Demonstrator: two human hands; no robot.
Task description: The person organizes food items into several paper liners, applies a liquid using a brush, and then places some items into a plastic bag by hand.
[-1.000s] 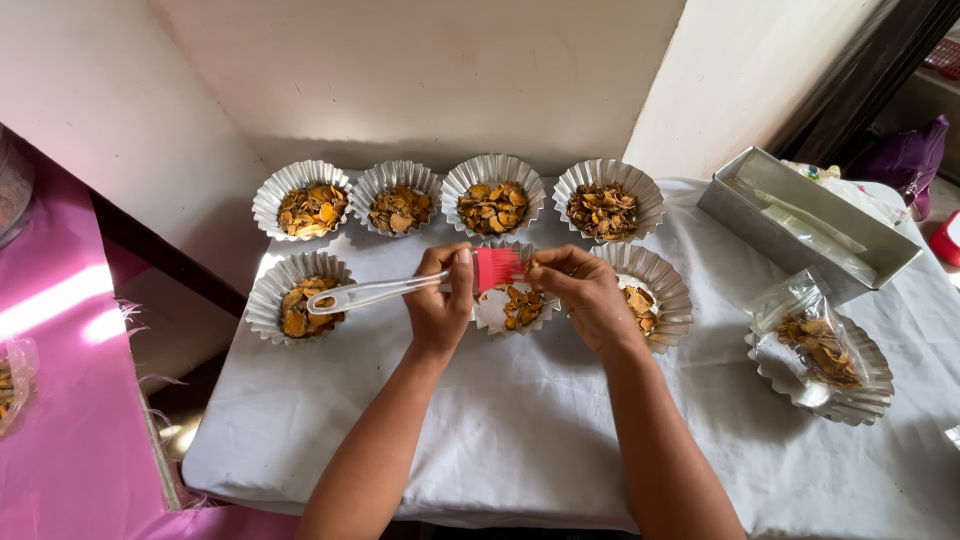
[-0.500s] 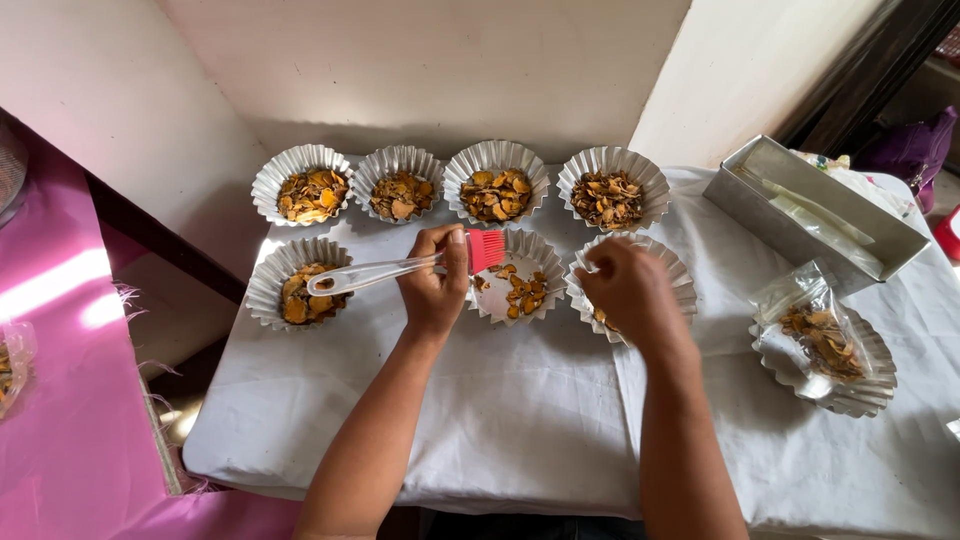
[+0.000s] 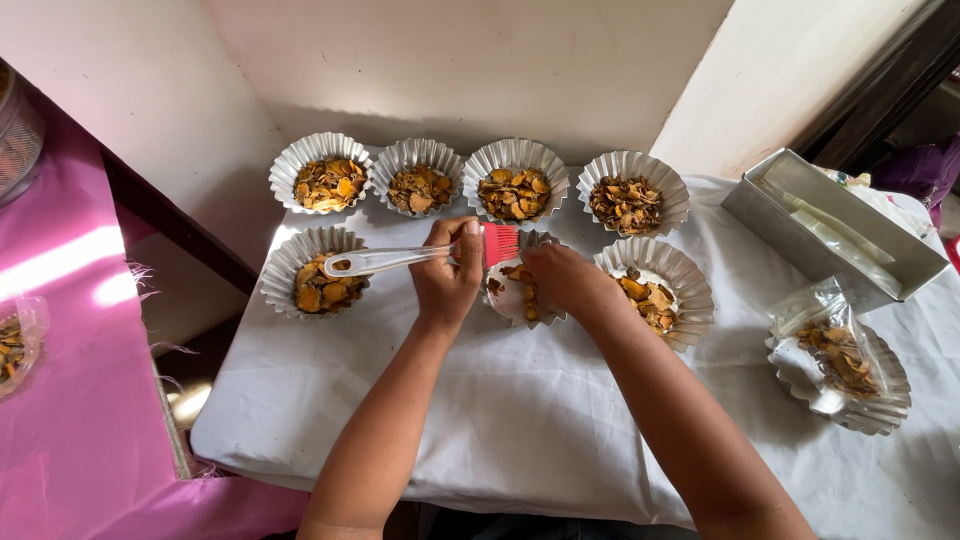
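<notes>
Two hands crowd one mould (image 3: pixel 512 300) — left hand (image 3: pixel 447 282) gripping brush (image 3: pixel 420 256).

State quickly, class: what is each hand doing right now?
Left hand: closed around the red-bristled brush.
Right hand: fingers curled at the tilted foil cup; whether it grips it cannot be told.

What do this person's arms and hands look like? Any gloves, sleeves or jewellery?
Both arms are bare from the bottom edge of the picture to the fingertips: no sleeves show. The left hand and right hand wear no gloves, and no rings, watch or bracelets can be seen on the fingers or wrists. The nails look short and unpainted, though they are small in this view.
</notes>
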